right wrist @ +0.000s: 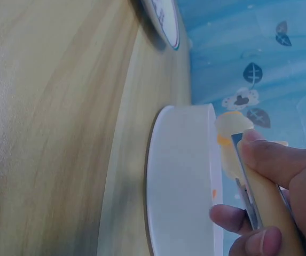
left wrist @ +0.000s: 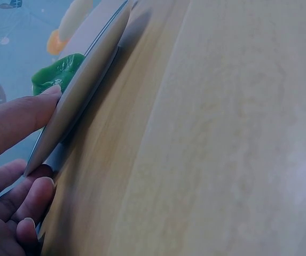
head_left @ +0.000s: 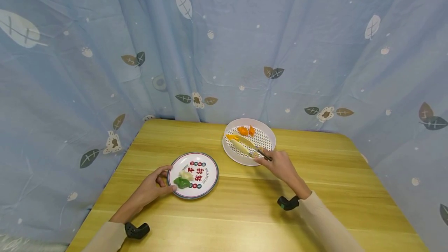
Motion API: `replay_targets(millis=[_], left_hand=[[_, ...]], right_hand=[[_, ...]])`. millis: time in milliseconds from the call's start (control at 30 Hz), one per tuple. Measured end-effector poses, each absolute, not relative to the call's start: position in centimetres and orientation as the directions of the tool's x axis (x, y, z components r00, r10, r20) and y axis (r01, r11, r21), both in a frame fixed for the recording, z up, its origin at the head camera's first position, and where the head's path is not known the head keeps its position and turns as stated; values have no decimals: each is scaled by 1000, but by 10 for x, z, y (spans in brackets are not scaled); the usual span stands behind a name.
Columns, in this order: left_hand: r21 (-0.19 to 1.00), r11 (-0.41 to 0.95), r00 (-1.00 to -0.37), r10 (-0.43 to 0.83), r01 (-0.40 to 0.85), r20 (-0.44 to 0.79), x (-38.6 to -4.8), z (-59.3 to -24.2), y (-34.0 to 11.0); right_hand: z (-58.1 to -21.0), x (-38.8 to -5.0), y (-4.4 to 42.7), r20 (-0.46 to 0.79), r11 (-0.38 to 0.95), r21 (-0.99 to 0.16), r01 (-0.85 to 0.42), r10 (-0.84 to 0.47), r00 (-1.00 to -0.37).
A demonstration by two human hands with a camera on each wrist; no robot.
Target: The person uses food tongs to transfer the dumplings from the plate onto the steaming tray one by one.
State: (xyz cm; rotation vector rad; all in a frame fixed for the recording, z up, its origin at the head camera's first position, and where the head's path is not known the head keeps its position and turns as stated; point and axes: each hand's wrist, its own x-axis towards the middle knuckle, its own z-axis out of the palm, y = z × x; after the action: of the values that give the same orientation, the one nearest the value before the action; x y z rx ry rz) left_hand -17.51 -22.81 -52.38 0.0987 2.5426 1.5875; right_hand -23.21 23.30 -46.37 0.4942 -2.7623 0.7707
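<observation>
My left hand [head_left: 154, 186] holds the rim of a round white plate [head_left: 210, 170] with red characters, thumb on top and fingers at the edge. On the plate lie a green dumpling-like piece [head_left: 182, 182] and a cream one [head_left: 186, 175] beside it. In the right hand [head_left: 278, 163] is a pair of tongs [head_left: 240, 147] with broad pale ends, gripped between thumb and fingers over a white perforated steamer basket [head_left: 228, 155]. A yellow-orange piece [head_left: 231, 137] is at the tongs' tips; whether they pinch it I cannot tell. Two orange dumpling-like pieces [head_left: 243, 130] lie farther back in the basket.
Plate and basket stand apart on a wood-grain table [head_left: 245, 213], the basket farther back and to the right. A blue patterned curtain [head_left: 224, 49] hangs behind the table and at its sides. Each wrist wears a black device [head_left: 136, 230].
</observation>
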Motion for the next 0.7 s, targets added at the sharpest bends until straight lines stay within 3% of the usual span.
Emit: replay_targets(millis=[700], left_hand=[[907, 421, -987, 135, -20, -85, -175, -524, -229]], right_hand=[[-460, -245, 229, 215, 845, -418, -334, -265, -940]])
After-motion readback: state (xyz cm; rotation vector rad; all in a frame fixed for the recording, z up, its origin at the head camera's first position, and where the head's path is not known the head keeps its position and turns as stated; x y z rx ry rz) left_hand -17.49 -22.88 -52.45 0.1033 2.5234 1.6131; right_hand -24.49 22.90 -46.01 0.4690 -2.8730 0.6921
